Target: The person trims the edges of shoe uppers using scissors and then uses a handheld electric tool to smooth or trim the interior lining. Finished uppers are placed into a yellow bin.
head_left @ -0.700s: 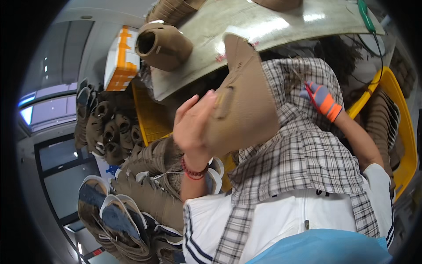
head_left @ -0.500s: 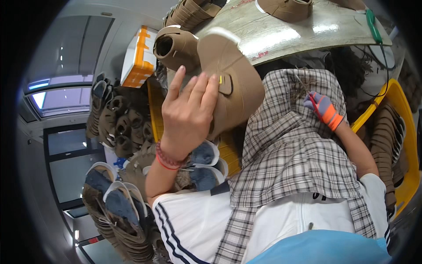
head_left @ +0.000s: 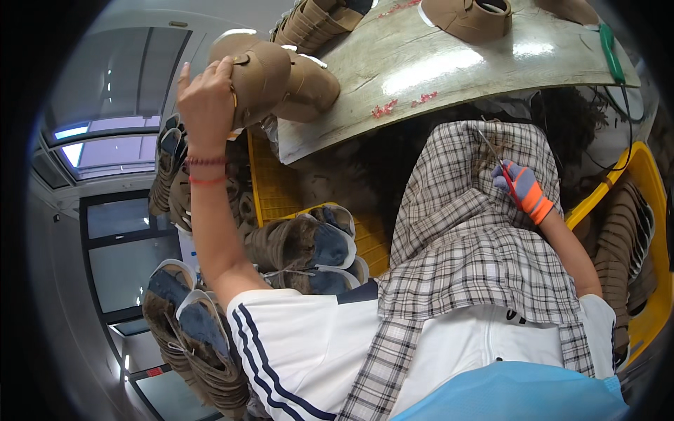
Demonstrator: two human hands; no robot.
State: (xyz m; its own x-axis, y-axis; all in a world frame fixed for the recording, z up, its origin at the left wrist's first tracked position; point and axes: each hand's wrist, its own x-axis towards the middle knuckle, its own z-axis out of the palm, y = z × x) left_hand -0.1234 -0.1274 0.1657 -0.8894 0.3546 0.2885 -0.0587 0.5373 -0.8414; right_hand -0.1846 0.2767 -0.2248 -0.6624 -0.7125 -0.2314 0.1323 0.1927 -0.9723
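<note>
My left hand (head_left: 205,105) is way up at the upper left, fingers bent over the left edge of a brown shoe upper (head_left: 263,78), right by its little tab. It's got hold of the thing, but my thumb is hidden behind it, so I can't tell how tight the grip is. The upper sits by the near left corner of the pale worktable (head_left: 449,63), overlapping a second brown upper (head_left: 312,88) from this angle; can't say if they touch. My right hand (head_left: 525,188), in a grey and orange glove, is curled closed around red-handled scissors (head_left: 506,175), parked over the plaid apron (head_left: 463,245) on my lap, blades pointing up and a bit left. Red scraps (head_left: 384,109) are scattered on the table near its front edge, and a green-handled tool (head_left: 611,56) with a black cord is at its right end. Right of me there's a yellow crate (head_left: 656,189) with stacked brown uppers (head_left: 618,245), and blue-lined boots (head_left: 330,244) are bunched on my left.
</note>
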